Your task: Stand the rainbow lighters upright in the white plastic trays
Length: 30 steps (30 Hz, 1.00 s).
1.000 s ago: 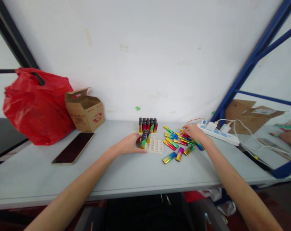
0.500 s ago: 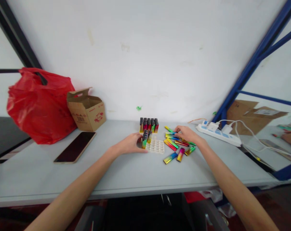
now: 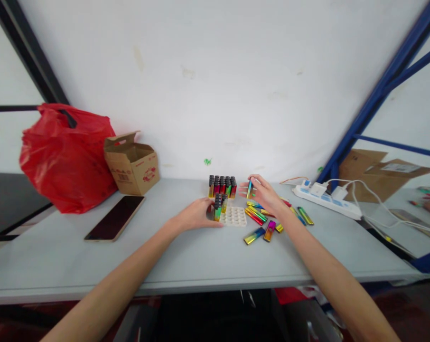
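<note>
Grey tabletop, right hand now off pile, gripping metallic case

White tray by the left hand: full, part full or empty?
Part full: in the white tray, black-topped pieces stand at the left, while holes toward the right show bare.

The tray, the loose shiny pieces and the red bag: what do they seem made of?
Tray: probably moulded plastic, pale and rather matte, judging by its regular round pockets. Loose pieces: metal or metallic-coated plastic; bright glints fit either. Red bag: likely thin plastic film, glossy, judging by its creases and highlights.
</note>
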### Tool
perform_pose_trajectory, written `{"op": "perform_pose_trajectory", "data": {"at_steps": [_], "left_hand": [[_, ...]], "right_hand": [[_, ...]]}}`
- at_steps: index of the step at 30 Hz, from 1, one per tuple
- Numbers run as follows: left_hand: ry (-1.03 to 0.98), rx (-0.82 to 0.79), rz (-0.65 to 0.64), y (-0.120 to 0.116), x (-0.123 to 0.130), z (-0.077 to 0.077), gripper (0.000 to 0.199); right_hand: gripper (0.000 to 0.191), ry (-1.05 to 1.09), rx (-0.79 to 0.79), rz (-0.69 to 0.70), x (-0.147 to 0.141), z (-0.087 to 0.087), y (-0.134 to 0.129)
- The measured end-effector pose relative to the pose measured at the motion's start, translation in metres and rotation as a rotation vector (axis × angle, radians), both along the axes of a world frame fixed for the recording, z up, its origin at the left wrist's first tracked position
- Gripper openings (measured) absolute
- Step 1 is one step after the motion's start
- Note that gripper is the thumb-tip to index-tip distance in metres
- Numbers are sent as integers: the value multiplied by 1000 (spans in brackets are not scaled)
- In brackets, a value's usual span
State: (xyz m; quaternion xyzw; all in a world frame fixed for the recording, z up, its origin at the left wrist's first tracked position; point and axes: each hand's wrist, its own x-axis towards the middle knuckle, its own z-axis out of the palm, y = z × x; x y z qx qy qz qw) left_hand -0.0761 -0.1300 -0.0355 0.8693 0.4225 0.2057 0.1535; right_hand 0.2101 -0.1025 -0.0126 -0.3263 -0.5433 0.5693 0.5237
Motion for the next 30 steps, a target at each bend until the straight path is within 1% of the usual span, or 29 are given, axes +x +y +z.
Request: {"op": "perform_pose_trajectory", "data": {"at_steps": [3, 5, 6, 8, 12, 15, 17, 21, 23, 25, 27, 30], "left_hand": [[-3, 5, 4, -2, 2, 0, 59], [-12, 0, 4, -3, 3, 1, 60], [-21, -4, 2, -4, 4, 1, 61], [-37, -12, -2, -4, 4, 1, 61], [-34, -21, -4, -4, 5, 1, 61], [-38, -12, -4, -4, 5, 1, 62], [-43, -8, -5, -4, 5, 0, 62], [-31, -8, -11, -3, 5, 0, 62], [-30, -8, -17, -3, 5, 0, 61], [-38, -13, -20, -3, 5, 0, 61], [-46, -21, -21, -3, 5, 0, 62], [-47, -19, -21, -2, 4, -1, 63]], "right_hand": [[45, -42, -41, 75, -12, -6, -12], [45, -143, -41, 43, -17, -12, -16], [46, -206, -24, 2, -19, -15, -17], [48, -342, 58, -105, -24, -20, -18], [53, -595, 304, -322, -33, -26, -22], [48, -687, 383, -449, -36, -27, -23], [44, -706, 399, -478, -36, -27, -23], [43, -739, 425, -458, -34, -26, -24], [45, -739, 431, -413, -33, -25, -26], [47, -728, 439, -337, -33, -23, -29], [47, -746, 498, -274, -34, -21, -32], [50, -828, 651, -242, -36, -20, -34]]}}
